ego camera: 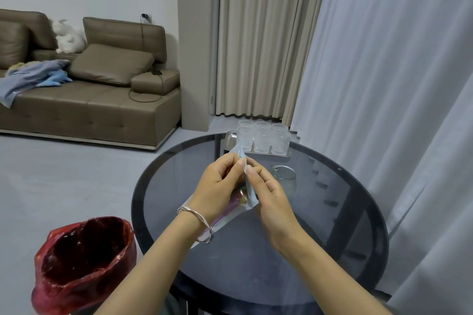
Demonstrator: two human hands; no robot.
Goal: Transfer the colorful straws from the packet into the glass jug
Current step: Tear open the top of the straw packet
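Left hand (pixel 217 184) and right hand (pixel 266 194) both pinch the packet (pixel 249 193) above the table (pixel 256 263); straws (pixel 234 203) inside it; jug (pixel 285 179) holds nothing visible.

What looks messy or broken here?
Nothing on the table is spilled or broken: the glasses stand upright on their tray, the glass jug too, and left hand and right hand pinch the packet. The only messy bit is the sofa, where blue clothes lie crumpled and a black cable trails over it.
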